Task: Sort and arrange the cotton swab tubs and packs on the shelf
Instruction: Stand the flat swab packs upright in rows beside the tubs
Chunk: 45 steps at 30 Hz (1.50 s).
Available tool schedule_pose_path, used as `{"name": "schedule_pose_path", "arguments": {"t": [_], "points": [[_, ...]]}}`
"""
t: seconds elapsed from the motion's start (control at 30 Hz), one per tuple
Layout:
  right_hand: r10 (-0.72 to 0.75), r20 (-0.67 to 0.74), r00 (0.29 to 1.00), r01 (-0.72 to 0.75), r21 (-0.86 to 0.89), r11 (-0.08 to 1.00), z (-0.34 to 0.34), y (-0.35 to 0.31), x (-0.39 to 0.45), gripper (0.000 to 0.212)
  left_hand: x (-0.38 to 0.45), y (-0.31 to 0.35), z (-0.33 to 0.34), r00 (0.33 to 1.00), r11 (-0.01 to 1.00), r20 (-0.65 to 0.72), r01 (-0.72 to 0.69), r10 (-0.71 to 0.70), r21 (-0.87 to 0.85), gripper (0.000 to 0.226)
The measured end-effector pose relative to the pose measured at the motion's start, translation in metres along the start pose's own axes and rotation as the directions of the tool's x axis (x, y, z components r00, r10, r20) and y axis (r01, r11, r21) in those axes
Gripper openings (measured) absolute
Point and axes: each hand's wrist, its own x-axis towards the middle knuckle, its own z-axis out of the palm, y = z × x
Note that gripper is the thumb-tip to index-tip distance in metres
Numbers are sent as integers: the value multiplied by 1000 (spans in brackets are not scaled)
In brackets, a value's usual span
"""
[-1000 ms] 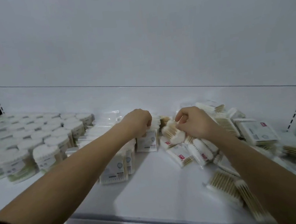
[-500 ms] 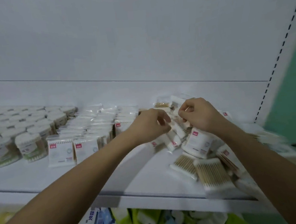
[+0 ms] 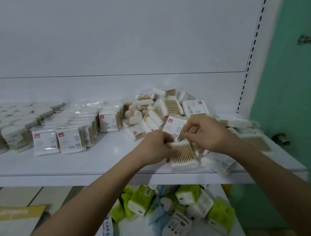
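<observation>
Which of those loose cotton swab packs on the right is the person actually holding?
The pack lying stick-side up at the shelf's front edge: the left hand and right hand both grip it. The other packs in the heap behind lie untouched.

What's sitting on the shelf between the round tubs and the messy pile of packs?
In the head view, neat rows of upright swab packs stand between the round tubs on the left and the jumbled pile on the right.
</observation>
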Motion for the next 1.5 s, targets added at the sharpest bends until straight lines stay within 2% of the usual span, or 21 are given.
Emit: {"name": "schedule_pose_path", "arguments": {"t": [0.2, 0.3, 0.33, 0.37, 0.43, 0.5, 0.57, 0.63, 0.73, 0.8, 0.87, 0.93, 1.0, 1.03, 1.1, 1.2, 1.27, 1.37, 1.43, 1.5], "points": [[21, 27, 999, -24, 118, 993, -1, 1, -11, 7, -5, 5, 0, 996, 994, -86, 26, -36, -109, 41], [59, -21, 998, -52, 248, 967, -2, 0, -13, 7, -13, 8, -4, 977, 980, -210, -77, 37, -183, 36], [93, -33, 995, -79, 310, 947, -1, -1, -14, 12, -16, 7, -6, 946, 971, -303, -169, 111, -171, 35], [130, -26, 991, -110, 380, 918, -1, -3, -16, 18, -18, 4, -8, 887, 949, -409, -287, 212, -129, 34], [170, 62, 983, -178, 517, 837, 1, -9, -19, 29, -22, -6, -13, 697, 869, -562, -488, 447, 86, 30], [143, 190, 971, -235, 666, 708, 4, -17, -19, 35, -22, -19, -16, 536, 771, -574, -553, 619, 315, 28], [78, 247, 966, -246, 782, 573, 10, -22, -15, 36, -21, -31, -18, 459, 704, -546, -563, 701, 432, 29], [47, 229, 972, -221, 832, 509, 16, -24, -8, 29, -21, -40, -22, 442, 674, -517, -573, 733, 467, 32], [57, 186, 981, -191, 865, 464, 25, -27, 3, 32, -28, -52, -31, 510, 701, -495, -615, 704, 362, 39], [44, 152, 987, -154, 863, 481, 32, -28, 12, 34, -33, -61, -41, 568, 754, -527, -606, 632, 252, 42], [4, 124, 992, -108, 849, 518, 40, -29, 21, 32, -33, -67, -52, 634, 844, -600, -519, 488, 137, 39], [-35, 117, 992, -77, 825, 560, 50, -32, 29, 28, -27, -71, -66, 711, 926, -648, -377, 274, -22, 37], [-45, 121, 992, -69, 794, 604, 60, -38, 38, 25, -18, -75, -82, 809, 956, -580, -234, 91, -178, 39], [-49, 122, 991, -65, 778, 624, 65, -41, 43, 24, -14, -79, -90, 856, 962, -516, -174, 41, -211, 41], [-55, 125, 991, -60, 759, 649, 75, -48, 55, 24, -7, -88, -106, 921, 979, -387, -110, 37, -169, 42], [-53, 156, 986, -77, 721, 689, 88, -57, 75, 23, 2, -102, -129, 958, 993, -277, -98, 77, -64, 32], [-35, 162, 986, -75, 626, 776, 95, -63, 92, 19, 12, -113, -143, 976, 998, -208, -63, 59, -14, 27], [27, 60, 998, -50, 415, 909, 100, -68, 118, 9, 28, -128, -158, 990, 988, -143, 8, 14, 154, 25], [37, -5, 999, -33, 332, 943, 103, -71, 136, 2, 40, -138, -163, 994, 966, -111, 28, 1, 256, 28], [44, -29, 999, -33, 301, 953, 107, -73, 151, 8, 51, -146, -163, 997, 943, -79, 38, -12, 331, 29]]}}
